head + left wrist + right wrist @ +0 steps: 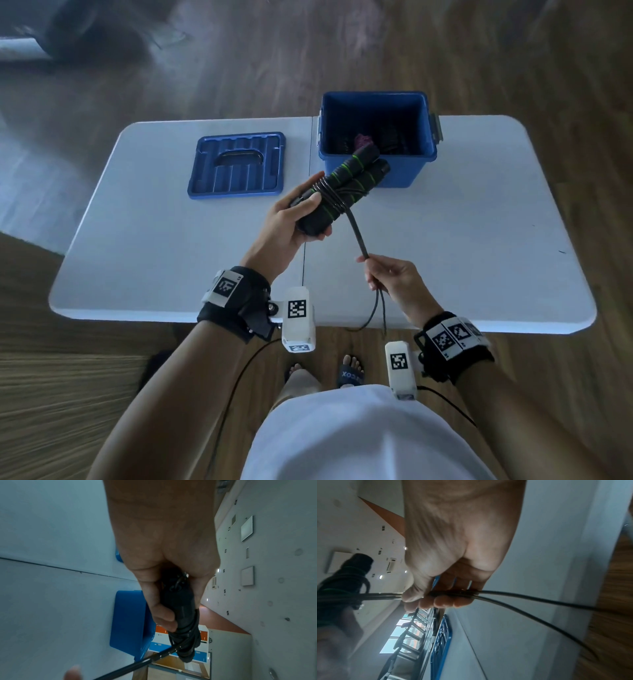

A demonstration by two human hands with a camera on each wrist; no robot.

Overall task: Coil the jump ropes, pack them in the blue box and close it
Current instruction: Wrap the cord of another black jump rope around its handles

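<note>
My left hand (301, 219) grips two black jump rope handles with green rings (346, 181), held side by side above the table, with several turns of black rope wound round them. The handles (181, 609) fill that hand (164, 574) in the left wrist view. A doubled strand of rope (358, 236) runs down to my right hand (383, 274), which pinches it; its fingers (443, 601) curl round the rope (522, 595). The tail hangs over the table's front edge. The blue box (376, 137) stands open at the back with dark and purple items inside.
The blue lid (238, 164) lies handle side up on the white folding table (154, 260), left of the box. Wood floor surrounds the table. My feet show below the front edge.
</note>
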